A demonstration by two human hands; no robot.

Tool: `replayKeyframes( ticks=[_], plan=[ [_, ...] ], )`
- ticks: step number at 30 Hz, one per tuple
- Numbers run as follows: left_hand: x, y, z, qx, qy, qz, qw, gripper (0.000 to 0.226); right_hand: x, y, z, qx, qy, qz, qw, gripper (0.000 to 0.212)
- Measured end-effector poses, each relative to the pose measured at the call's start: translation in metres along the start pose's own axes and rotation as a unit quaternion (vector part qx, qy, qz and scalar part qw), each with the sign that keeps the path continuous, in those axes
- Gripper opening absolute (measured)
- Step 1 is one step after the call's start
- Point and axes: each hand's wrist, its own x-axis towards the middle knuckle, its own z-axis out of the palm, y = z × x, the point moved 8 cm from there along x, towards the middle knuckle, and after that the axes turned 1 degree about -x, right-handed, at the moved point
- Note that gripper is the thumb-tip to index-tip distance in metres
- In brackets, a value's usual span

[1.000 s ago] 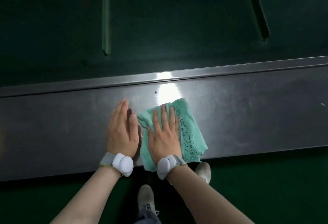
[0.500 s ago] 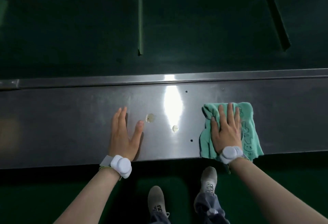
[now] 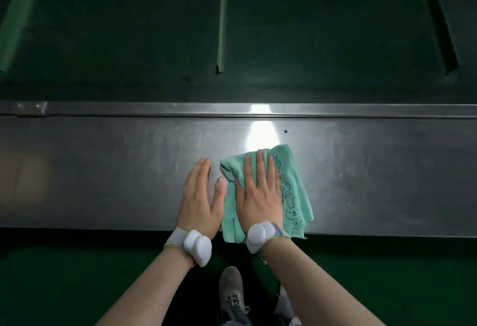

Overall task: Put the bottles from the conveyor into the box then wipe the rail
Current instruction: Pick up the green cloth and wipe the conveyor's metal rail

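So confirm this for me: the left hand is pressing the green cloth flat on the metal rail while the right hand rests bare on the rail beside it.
The hands are swapped. In the head view the right hand presses the green cloth flat on the metal rail, while the left hand rests bare on the rail beside it.

I have slid the green cloth (image 3: 296, 196) back left along the rail (image 3: 116, 170) under my flat right hand (image 3: 258, 196), so it now lies just beside my left hand (image 3: 200, 201), covering the two pale spots exposed half a second ago.
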Motion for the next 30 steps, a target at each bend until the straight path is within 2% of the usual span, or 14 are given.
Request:
replayKeyframes(
  ticks=[5,9,11,16,20,24,28,30],
  plan=[
    [0.007,0.021,0.008,0.11,-0.031,0.009,0.993,0.076,0.004,0.082,-0.034,-0.027,-0.009,0.025,0.999,0.068],
    [0.011,0.016,0.001,0.165,-0.043,-0.044,0.984,0.084,0.005,0.14,-0.061,-0.034,-0.007,0.049,0.998,0.071],
    [0.011,0.006,-0.008,0.174,-0.051,-0.056,0.982,0.089,0.004,0.152,-0.067,-0.037,-0.006,0.057,0.998,0.071],
    [0.014,0.009,-0.019,0.15,-0.045,-0.073,0.985,0.083,0.005,0.161,-0.075,-0.004,0.022,0.065,0.998,0.069],
    [0.013,0.014,-0.018,0.145,-0.033,-0.048,0.988,0.079,0.005,0.156,-0.075,0.083,0.088,0.109,0.987,0.06],
    [0.016,0.0,-0.02,0.095,-0.046,-0.035,0.994,0.077,0.007,0.12,-0.066,0.138,0.129,0.157,0.969,0.056],
    [0.023,-0.017,-0.038,-0.053,-0.043,-0.048,0.997,0.068,0.005,0.032,-0.032,0.16,0.104,0.131,0.973,0.059],
    [0.028,-0.031,-0.057,-0.075,-0.017,-0.051,0.996,0.066,0.01,-0.025,-0.006,0.169,0.07,0.115,0.976,0.059]
  ],
)
